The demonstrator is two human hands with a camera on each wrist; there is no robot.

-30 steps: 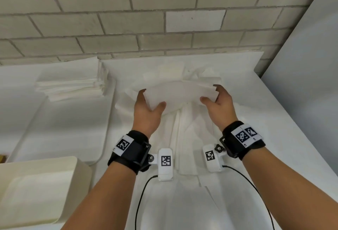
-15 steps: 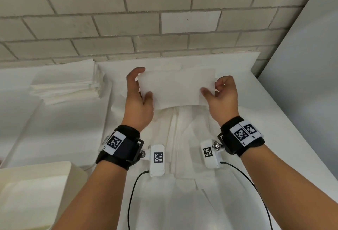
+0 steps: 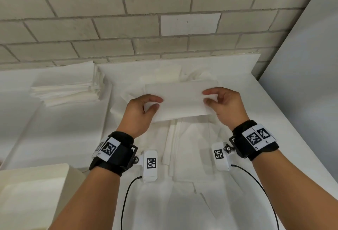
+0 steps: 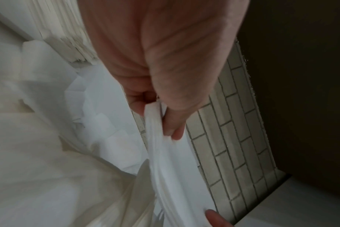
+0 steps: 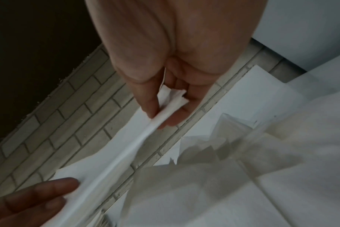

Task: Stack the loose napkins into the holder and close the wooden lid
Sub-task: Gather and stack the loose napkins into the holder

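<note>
Currently a folded white paper napkin (image 3: 180, 99) is held above the loose white napkins (image 3: 190, 149) strewn mid-counter, pinched at its ends by the left hand (image 3: 139, 114) and right hand (image 3: 225, 107). Thin layers could slip or fan apart if either pinch is loosened. Separated edges at the fingertips (image 5: 151, 113) are shown only in the wrist views; the neat napkin pile (image 3: 67, 88) by the counter's back-left edge and the cream open box (image 3: 34, 193) at the near-left corner are shown clearly only overhead.

Bare forearms, black wrist straps (image 3: 117, 153), white tagged camera modules (image 3: 150, 165), black cables (image 3: 128, 198)
</note>
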